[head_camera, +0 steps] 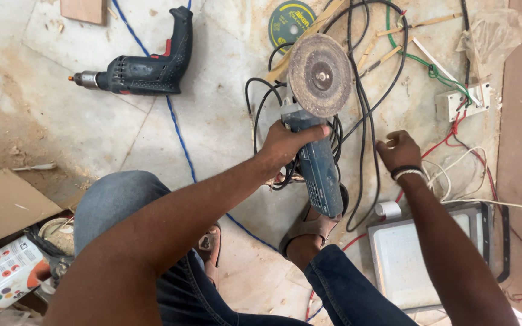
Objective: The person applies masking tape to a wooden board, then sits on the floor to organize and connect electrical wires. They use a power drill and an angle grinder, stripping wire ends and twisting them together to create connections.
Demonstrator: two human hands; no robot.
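Angle grinder (318, 163): matt blue plastic body, rough gritty worn disc (319, 75). Drill (146, 69) at 11 o'clock: dark matt plastic, metal chuck. Floor (92, 121): smooth pale stone, sawdust-dusted. Cables (364, 108): glossy black rubbery.

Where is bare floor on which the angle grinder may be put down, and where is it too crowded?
Bare floor lies between the drill and the left hand, left of the blue cable. It is crowded around the angle grinder and the right hand: black cords, wires, the switch board and the flat light panel.
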